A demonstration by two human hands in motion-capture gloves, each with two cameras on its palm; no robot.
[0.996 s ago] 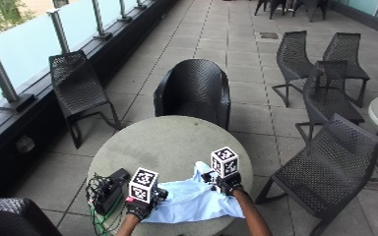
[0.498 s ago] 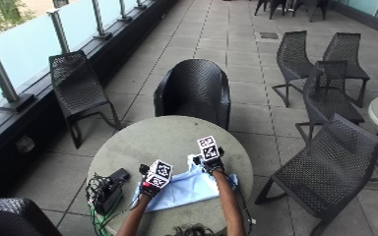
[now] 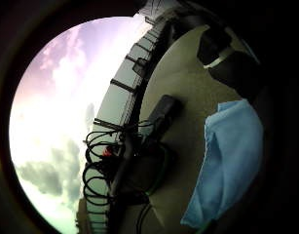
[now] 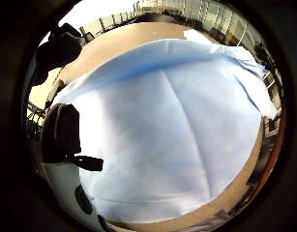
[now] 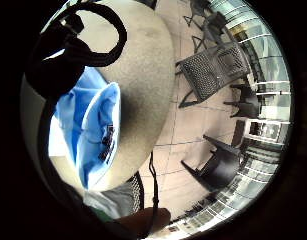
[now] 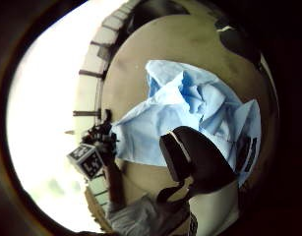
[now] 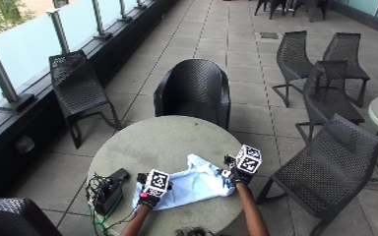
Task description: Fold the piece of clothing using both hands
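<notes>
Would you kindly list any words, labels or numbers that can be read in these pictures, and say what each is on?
None can be read.
Dark printed label on the light blue cloth garment: too blurred to read.
Black box with cables on the round grey table: no lettering shows.

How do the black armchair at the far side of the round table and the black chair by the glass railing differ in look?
The black armchair has a rounded tub back that curves round its sides; the chair by the railing has a flat, upright back and no arms. The armchair stands close to the round table; the railing chair stands apart from it, on thin legs. Both are black and woven.
</notes>
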